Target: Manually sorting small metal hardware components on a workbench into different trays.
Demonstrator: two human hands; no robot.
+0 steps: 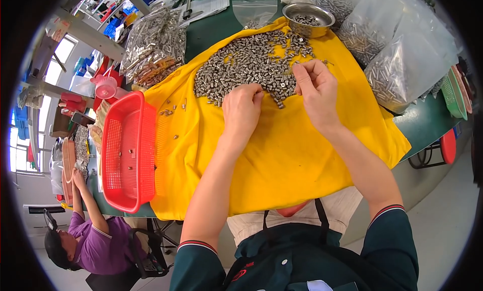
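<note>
A wide pile of small silvery metal cylinders (236, 64) lies spread over a yellow cloth (282, 160). At the pile's near edge is my left hand (242, 109), its fingers curled in and touching the cylinders; whatever they hold is hidden. My right hand (318, 92) is over the pile's right near edge, thumb and forefinger pinched together. Any part between those fingertips is too small to make out. To the left stands a red plastic basket (146, 155) with a few small metal parts on its bottom. Several loose parts (168, 111) lie on the cloth beside it.
A steel bowl (327, 20) of metal parts stands at the back, near a clear zip bag (254, 12). Big plastic bags (392, 72) of metal parts crowd the right; another bag (153, 42) sits back left. A person in purple (113, 243) works at far left.
</note>
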